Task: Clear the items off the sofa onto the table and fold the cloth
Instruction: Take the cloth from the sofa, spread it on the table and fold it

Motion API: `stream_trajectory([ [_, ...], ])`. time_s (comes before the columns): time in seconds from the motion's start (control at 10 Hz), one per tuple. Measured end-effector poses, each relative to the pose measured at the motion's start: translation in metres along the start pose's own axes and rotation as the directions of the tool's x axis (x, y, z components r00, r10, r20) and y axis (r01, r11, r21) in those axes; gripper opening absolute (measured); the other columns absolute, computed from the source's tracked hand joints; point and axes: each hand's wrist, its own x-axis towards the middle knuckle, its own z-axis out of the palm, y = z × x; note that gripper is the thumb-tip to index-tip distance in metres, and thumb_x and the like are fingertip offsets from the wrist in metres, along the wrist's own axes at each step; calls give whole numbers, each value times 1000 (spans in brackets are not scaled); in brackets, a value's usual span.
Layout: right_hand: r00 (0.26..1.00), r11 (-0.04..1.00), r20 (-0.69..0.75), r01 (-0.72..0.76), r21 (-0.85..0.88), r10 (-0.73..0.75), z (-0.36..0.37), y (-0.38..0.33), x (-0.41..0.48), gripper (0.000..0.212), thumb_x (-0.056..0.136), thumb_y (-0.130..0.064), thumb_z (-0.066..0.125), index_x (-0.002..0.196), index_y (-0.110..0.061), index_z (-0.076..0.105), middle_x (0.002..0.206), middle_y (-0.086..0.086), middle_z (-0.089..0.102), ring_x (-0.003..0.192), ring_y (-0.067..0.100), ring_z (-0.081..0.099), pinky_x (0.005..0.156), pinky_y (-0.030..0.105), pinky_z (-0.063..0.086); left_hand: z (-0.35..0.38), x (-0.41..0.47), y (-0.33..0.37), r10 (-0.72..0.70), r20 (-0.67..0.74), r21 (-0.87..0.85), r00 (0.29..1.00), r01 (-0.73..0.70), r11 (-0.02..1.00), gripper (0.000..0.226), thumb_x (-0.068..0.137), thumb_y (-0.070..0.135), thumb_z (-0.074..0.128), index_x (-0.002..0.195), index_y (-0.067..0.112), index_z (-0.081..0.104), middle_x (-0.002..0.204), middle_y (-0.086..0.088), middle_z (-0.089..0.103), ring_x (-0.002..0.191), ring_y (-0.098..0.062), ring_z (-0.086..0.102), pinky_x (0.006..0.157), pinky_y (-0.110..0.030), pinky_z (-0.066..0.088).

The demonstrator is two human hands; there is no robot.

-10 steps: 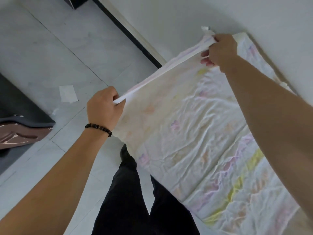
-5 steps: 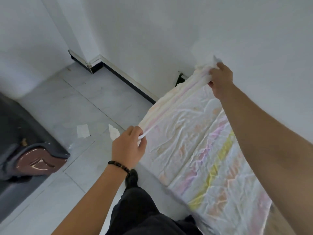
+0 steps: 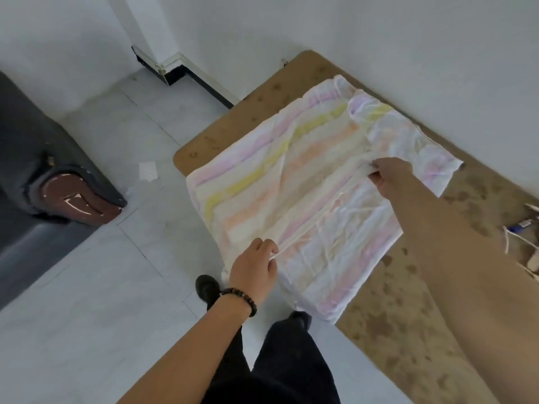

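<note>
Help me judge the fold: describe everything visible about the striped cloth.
The cloth is thin, crumpled fabric, white with pale pink, yellow and orange stripes. It lies spread on the brown table, its near edge overhanging. The left hand and right hand each pinch one taut edge raised across its middle.

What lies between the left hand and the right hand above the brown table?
In the head view, only the pastel-striped crumpled cloth lies between the left hand and the right hand. Both hands pinch it, and a raised edge of it runs from one to the other.

One cloth (image 3: pixel 262 185), one table (image 3: pixel 393 316), one sofa (image 3: pixel 26 147), two hands (image 3: pixel 253 271) (image 3: pixel 389 177).
</note>
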Motion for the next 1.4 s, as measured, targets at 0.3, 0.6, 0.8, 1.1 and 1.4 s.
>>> stream_trajectory([
  [0.3,986,978,-124,133,159,-114,-59,-1,-34,33,105,-16,38,135,-12,52,134,12,59,112,27,64,80,30,57,22,-53,42,125,-224,-29,967,-135,990,18,77,4,70,88,17,62,81,5,57,50,-12,52,43,-27,47],
  [0.6,942,986,-300,116,-122,-149,-116,68,12,60,95,-27,58,148,-9,34,126,6,54,114,23,58,88,32,52,128,-76,57,139,-17,-162,990,-140,977,14,84,8,63,89,18,55,85,5,51,59,-15,54,54,-35,51],
  [0.8,932,980,-324,112,-163,-161,-126,119,20,29,93,-24,54,116,-8,62,96,0,61,83,16,57,55,18,43,160,-78,50,80,99,-229,992,-56,972,16,87,11,62,102,16,60,96,4,55,76,-15,63,72,-32,55],
  [1.1,869,950,-416,164,-266,-267,-160,92,42,38,105,-39,35,121,-20,64,109,-1,68,98,17,60,88,30,51,162,-59,52,143,-15,-12,990,-143,990,12,95,25,57,89,19,66,70,7,58,53,-12,54,50,-34,51],
  [1.4,959,978,-239,110,-178,-151,-178,83,56,15,94,-32,59,87,-18,63,97,1,67,87,19,70,67,34,63,145,12,66,502,-109,283,858,-457,843,31,88,33,62,62,16,66,64,3,53,60,-17,52,44,-23,38],
])
